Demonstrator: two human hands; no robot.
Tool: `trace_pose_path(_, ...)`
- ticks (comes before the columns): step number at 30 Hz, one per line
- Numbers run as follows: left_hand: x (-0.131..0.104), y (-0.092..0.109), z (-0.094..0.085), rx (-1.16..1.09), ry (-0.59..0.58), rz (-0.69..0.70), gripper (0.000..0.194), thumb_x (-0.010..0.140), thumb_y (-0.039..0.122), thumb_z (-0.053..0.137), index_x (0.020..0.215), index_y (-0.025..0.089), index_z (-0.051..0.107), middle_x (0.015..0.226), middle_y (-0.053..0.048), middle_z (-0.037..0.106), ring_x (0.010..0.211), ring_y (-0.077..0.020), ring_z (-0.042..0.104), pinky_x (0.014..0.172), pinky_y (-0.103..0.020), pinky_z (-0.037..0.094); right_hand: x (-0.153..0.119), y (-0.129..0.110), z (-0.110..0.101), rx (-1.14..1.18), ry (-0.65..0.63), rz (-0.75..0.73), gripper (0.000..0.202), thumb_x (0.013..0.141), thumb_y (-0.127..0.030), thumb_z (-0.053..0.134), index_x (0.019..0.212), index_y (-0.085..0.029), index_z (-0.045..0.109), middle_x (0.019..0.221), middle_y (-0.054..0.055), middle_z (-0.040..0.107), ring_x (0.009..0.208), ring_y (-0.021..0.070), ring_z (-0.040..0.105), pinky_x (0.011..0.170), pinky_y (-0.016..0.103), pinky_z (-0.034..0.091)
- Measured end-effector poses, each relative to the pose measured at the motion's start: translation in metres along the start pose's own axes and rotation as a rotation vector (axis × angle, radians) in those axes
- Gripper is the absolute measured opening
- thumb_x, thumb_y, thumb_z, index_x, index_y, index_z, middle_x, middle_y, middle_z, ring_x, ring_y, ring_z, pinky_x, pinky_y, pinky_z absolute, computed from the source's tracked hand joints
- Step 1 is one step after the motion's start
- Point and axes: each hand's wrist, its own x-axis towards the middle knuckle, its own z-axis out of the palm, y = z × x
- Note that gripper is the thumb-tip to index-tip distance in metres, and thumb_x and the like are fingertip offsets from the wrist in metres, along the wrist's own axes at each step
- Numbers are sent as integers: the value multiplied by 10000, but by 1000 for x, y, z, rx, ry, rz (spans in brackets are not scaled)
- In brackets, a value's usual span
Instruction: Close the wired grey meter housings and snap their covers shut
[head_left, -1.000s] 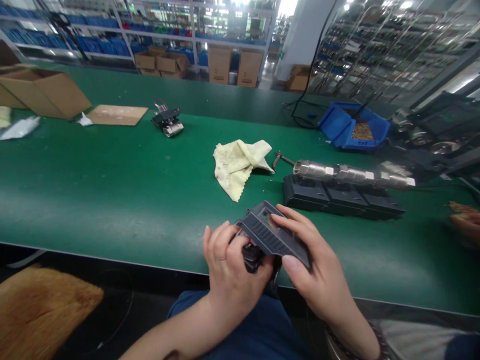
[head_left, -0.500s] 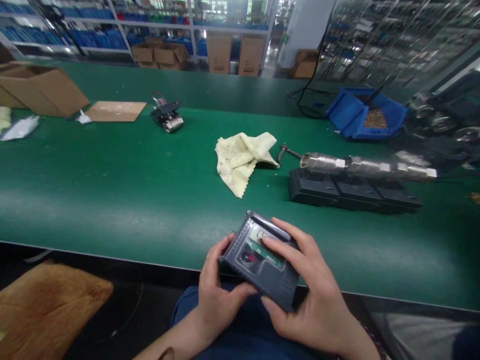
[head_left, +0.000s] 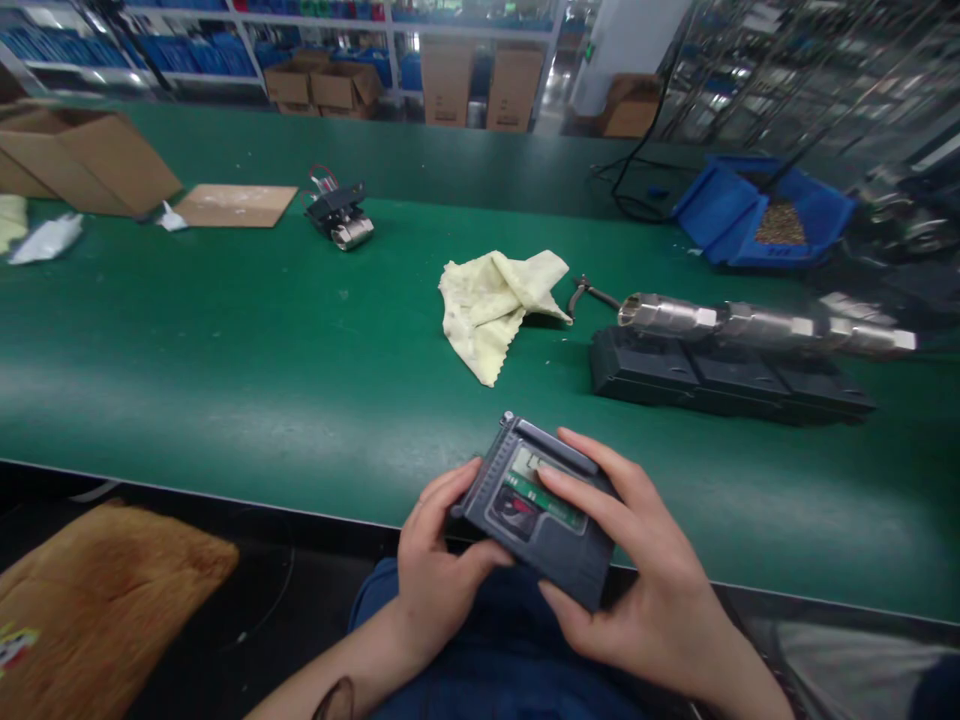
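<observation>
A dark grey rectangular device (head_left: 570, 565) with a clear window over a green circuit board is held above my lap at the table's front edge. My left hand (head_left: 442, 560) grips its left side, thumb below and fingers at the upper left edge. Around its right side is my right hand (head_left: 645, 550), with fingers over the top face and window and the thumb at the lower edge. The device is tilted, and its underside is hidden. Beyond it a crumpled pale yellow cloth (head_left: 487, 310) lies on the green table (head_left: 300, 380).
Dark grey units (head_left: 720, 380) with metal fittings (head_left: 757, 325) stand in a row at the right, near pliers (head_left: 592, 292). A blue bin (head_left: 739, 225) holds small brass-coloured parts. Farther left are another device (head_left: 337, 215), a cardboard sheet (head_left: 236, 205) and a cardboard box (head_left: 97, 160).
The view has shifted slightly, so table items on the right appear farther right and higher. Both hands keep their hold on the device, which appears slightly farther right.
</observation>
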Motion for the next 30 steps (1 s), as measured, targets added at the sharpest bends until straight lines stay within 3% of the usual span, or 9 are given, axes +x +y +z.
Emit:
trace_pose_path(9, 12, 7, 8, -106, 43, -50, 569, 716, 611, 703, 1077, 172, 702, 1039, -122, 725, 985, -260, 679, 898, -351, 552, 7, 17, -11, 10, -69, -2, 524, 774, -230, 579, 1293, -211, 507, 1429, 101, 373, 1294, 286, 405, 1022, 408, 406)
trace_pose_path(12, 13, 9, 2, -148, 4, -107, 565, 683, 594, 751, 1057, 174, 700, 1049, -119, 713, 999, -265, 663, 869, -336, 549, 7, 14, -11, -6, -70, -8, 515, 786, -207, 562, 1298, -202, 502, 1433, 104, 366, 1298, 274, 398, 1028, 399, 397)
trace_pose_path(14, 19, 13, -9, -230, -94, -144, 572, 706, 631, 715, 1051, 175, 687, 1088, -121, 687, 1001, -262, 650, 824, -316, 550, 6, 9, -10, -11, -62, -15, 513, 795, -185, 551, 1305, -200, 496, 1433, 105, 361, 1292, 267, 402, 1027, 394, 399)
trace_pose_path(18, 47, 26, -31, -297, -453, -300, 715, 788, 727, 531, 1257, 189, 575, 1176, -124, 632, 973, -266, 627, 757, -339, 543, 1, -3, -4, 5, -45, -44, 503, 806, -133, 542, 1303, -196, 498, 1437, 110, 345, 1283, 276, 402, 1034, 407, 398)
trace_pose_path(21, 65, 36, -36, -211, -662, -417, 759, 733, 555, 676, 1371, 196, 472, 1161, -100, 631, 980, -282, 617, 824, -402, 524, -8, -9, -1, 31, -37, -71, 513, 814, -96, 542, 1312, -204, 487, 1439, 98, 342, 1310, 282, 361, 1076, 421, 360)
trace_pose_path(23, 66, 40, -36, -232, -702, -464, 802, 699, 458, 685, 1405, 182, 425, 1139, -96, 633, 989, -290, 620, 873, -440, 508, -17, -8, -1, 116, -49, -55, 512, 829, -134, 559, 1325, -232, 480, 1472, 75, 301, 1355, 297, 291, 1118, 449, 304)
trace_pose_path(25, 56, 40, -37, -263, -663, -476, 833, 702, 435, 669, 1437, 180, 372, 1194, -113, 610, 1035, -302, 610, 921, -465, 486, -28, -5, 1, 277, -1, 72, 554, 843, -236, 604, 1371, -264, 438, 1510, 59, 236, 1385, 318, 232, 1131, 472, 278)
trace_pose_path(27, 37, 36, -39, -246, -604, -442, 837, 725, 437, 658, 1459, 207, 328, 1287, -128, 562, 1100, -316, 584, 965, -491, 458, -37, -2, 4, 499, 48, 308, 692, 821, -325, 662, 1435, -282, 345, 1510, 78, 240, 1349, 322, 318, 1078, 454, 371)
trace_pose_path(30, 7, 28, -47, -169, -565, -329, 841, 749, 443, 665, 1476, 261, 283, 1409, -125, 466, 1243, -353, 485, 1039, -539, 386, -41, -2, 8, 814, -98, 624, 818, 740, -297, 714, 1443, -249, 298, 1342, 112, 478, 1113, 275, 575, 897, 365, 528)
